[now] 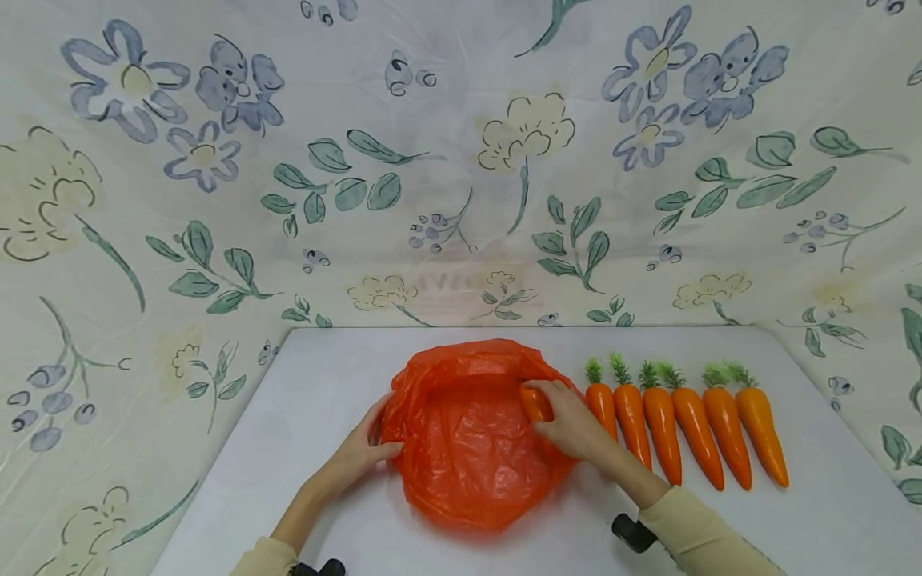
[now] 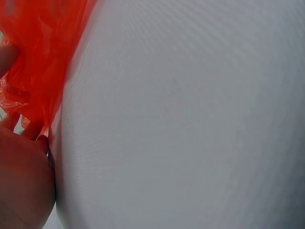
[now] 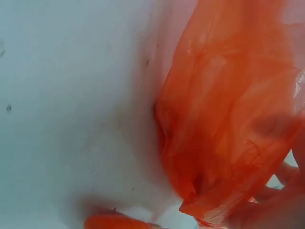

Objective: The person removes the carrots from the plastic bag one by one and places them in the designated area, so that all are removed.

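A translucent red-orange plastic bag [image 1: 475, 448] stands on the table with its wide mouth spread toward me. My left hand [image 1: 356, 444] holds the bag's left side, thumb in front and fingers behind; in the left wrist view the hand [image 2: 24, 176] is against the red plastic [image 2: 40, 52]. At the bag's right rim, my right hand [image 1: 572, 424] grips an orange carrot [image 1: 536, 404], its smooth end showing inside the mouth and the rest hidden by the hand. In the right wrist view, that hand [image 3: 281, 205] is partly behind the bag [image 3: 228, 109].
Several orange carrots [image 1: 697, 436] with green tops lie in a row on the white table [image 1: 799, 520], right of the bag. The nearest carrot [image 1: 601, 404] is close to my right hand. A flower-printed cloth [image 1: 446, 160] rises behind the table.
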`<state>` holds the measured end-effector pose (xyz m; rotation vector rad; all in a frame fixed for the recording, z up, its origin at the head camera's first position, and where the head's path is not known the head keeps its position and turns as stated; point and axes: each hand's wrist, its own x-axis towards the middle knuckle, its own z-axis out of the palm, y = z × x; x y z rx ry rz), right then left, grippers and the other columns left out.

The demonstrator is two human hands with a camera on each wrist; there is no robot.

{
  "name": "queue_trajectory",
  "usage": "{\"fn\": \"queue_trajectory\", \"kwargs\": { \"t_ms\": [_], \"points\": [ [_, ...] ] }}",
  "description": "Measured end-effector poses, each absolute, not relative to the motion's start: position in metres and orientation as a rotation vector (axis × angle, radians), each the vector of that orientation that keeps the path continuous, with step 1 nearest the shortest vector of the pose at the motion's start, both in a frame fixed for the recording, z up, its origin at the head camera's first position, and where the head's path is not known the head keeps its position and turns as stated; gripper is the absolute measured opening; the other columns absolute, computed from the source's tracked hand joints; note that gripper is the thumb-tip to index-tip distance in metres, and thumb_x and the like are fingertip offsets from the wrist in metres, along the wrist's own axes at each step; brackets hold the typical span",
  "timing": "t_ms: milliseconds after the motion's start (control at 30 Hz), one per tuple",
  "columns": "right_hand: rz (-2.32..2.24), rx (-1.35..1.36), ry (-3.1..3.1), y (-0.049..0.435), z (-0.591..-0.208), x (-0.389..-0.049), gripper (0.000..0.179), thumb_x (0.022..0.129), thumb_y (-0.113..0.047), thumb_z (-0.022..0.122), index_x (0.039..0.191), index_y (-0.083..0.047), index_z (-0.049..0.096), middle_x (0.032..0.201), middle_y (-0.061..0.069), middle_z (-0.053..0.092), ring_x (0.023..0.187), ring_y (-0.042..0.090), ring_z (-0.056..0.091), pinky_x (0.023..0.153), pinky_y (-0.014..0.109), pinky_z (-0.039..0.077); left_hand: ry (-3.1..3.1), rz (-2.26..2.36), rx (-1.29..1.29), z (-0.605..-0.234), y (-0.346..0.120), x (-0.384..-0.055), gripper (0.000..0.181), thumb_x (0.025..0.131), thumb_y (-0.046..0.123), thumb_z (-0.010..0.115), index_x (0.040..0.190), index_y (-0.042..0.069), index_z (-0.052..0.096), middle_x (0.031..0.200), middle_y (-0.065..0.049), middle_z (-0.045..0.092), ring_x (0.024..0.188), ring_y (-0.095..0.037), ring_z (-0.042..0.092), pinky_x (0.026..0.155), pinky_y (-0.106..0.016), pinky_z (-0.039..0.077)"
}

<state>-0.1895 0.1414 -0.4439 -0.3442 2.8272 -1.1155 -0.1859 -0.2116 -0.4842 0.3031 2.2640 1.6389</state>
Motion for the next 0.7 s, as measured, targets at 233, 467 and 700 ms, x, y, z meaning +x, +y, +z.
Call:
{"fn": "queue_trajectory", "kwargs": {
  "t_ms": [233, 467, 700],
  "points": [
    [-1.092, -0.332, 2.849, 0.145, -0.450, -0.196, 0.053, 0.085, -0.003, 0.071, 0.135, -0.008, 0.055, 0.132, 0.016, 0.054, 0.114, 0.031, 0.053, 0.098, 0.052, 0.051, 2.251, 1.644, 0.313, -0.484, -0.212, -0.186, 0.085, 0.089, 0.024, 0.066, 0.158, 0.020, 0.017, 0.164, -0.011, 0.016, 0.151, -0.035, 0.008, 0.118, -0.065, 0.010],
    [-1.085, -0.295, 2.843, 0.141, -0.454, -0.200, 0.053, 0.084, -0.001, 0.069, 0.135, -0.006, 0.054, 0.136, 0.022, 0.049, 0.112, 0.034, 0.054, 0.095, 0.052, 0.052, 2.256, 1.639, 0.324, -0.484, -0.212, -0.187, 0.085, 0.089, 0.025, 0.067, 0.158, 0.019, 0.017, 0.164, -0.011, 0.015, 0.151, -0.036, 0.008, 0.117, -0.065, 0.010],
    [-1.048, -0.166, 2.798, 0.134, -0.457, -0.200, 0.060, 0.084, -0.001, 0.070, 0.140, -0.010, 0.050, 0.141, 0.019, 0.044, 0.105, 0.030, 0.057, 0.089, 0.050, 0.056, 2.259, 1.639, 0.344, -0.484, -0.213, -0.186, 0.086, 0.089, 0.026, 0.067, 0.158, 0.019, 0.017, 0.165, -0.011, 0.014, 0.151, -0.036, 0.005, 0.116, -0.067, 0.009]
  ]
}}
